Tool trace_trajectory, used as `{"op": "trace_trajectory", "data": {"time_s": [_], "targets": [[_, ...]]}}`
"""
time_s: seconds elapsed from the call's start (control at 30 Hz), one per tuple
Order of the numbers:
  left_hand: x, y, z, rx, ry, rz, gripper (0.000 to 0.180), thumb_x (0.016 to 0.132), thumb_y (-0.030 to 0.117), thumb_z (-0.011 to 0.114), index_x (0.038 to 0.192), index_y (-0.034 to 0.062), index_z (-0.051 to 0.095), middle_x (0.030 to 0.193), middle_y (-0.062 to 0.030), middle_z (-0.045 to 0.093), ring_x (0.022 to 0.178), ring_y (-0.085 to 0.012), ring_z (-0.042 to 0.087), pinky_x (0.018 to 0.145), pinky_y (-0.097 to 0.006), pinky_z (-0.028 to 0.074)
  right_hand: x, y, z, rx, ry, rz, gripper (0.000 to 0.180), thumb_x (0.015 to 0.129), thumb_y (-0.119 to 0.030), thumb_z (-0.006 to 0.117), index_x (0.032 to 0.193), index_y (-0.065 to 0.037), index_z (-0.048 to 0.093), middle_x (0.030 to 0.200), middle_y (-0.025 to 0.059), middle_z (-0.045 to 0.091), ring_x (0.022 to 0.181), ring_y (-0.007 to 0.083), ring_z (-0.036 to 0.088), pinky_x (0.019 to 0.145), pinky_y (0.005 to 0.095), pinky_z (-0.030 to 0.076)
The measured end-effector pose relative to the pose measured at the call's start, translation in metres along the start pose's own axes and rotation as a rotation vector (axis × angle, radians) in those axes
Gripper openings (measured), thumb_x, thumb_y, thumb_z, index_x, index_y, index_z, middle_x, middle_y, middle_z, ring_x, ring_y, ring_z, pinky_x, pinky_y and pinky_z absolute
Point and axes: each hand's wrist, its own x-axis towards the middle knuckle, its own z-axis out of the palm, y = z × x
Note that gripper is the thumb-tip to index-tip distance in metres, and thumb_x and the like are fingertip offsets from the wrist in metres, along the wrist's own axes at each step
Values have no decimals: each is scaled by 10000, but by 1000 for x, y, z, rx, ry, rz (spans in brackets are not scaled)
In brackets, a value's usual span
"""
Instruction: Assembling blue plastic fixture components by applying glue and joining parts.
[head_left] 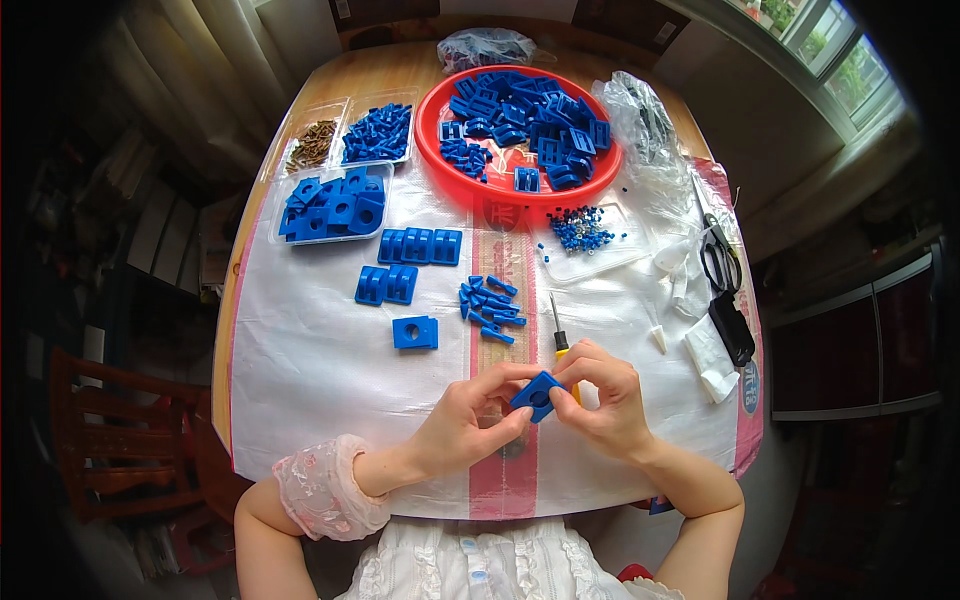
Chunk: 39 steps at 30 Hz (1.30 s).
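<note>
Between both hands, above the near part of the table, is a blue square plastic piece with a round hole [537,397]. My left hand [472,415] pinches its left side with thumb and fingers. On its right edge, my right hand [606,400] is closed in a pinch too. A screwdriver [560,335] with a yellow and black handle lies just beyond my right hand, its handle partly hidden. Ahead of my left hand lie a similar blue holed piece [415,333], a pile of small blue wedge-like parts [490,308] and rows of blue curved parts [420,246].
A red basin [430,165] of blue parts stands at the back. Clear boxes hold blue holed pieces [335,208], small blue parts [378,133] and brass-coloured screws [314,143]. Small blue and metal bits [583,230] lie right of centre. Scissors [720,258] and crumpled tissue [710,362] lie far right.
</note>
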Motion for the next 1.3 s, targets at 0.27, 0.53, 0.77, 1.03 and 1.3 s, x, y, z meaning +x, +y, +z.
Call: {"op": "trace_trajectory", "data": {"time_s": [0.27,0.53,0.77,1.03,1.3], "targets": [[2,-1,2,-107,114,42,388,951,46,574,1331,3,508,1093,-78,637,863,-61,619,747,-204,506,-1,0,-2,12,8,21,56,743,22,697,770,-6,657,811,59,622,696,145,553,607,268,451],[6,4,1,-198,43,-32,423,986,65,551,1397,-4,480,1223,-97,624,1066,-127,634,854,-249,532,-2,-1,1,-82,39,-27,59,753,9,712,800,7,677,834,75,625,686,143,572,594,268,467],[2,4,0,-139,34,-69,438,996,69,534,1426,16,465,1189,-74,651,969,-104,655,831,-238,540,-2,3,2,-41,31,21,61,768,4,713,796,15,660,839,83,623,679,141,584,593,263,469],[3,4,0,-142,42,-17,411,994,52,517,1404,23,495,1190,-72,649,915,-85,642,797,-232,546,-2,-1,0,-57,9,-24,63,780,4,716,805,24,661,838,83,622,680,137,584,608,263,464],[3,6,1,-151,30,-21,395,994,45,508,1389,20,512,1168,-61,649,906,-78,624,791,-213,525,-2,-5,-1,-68,7,-38,63,776,10,714,805,26,660,851,84,620,688,142,583,609,267,462]]}}
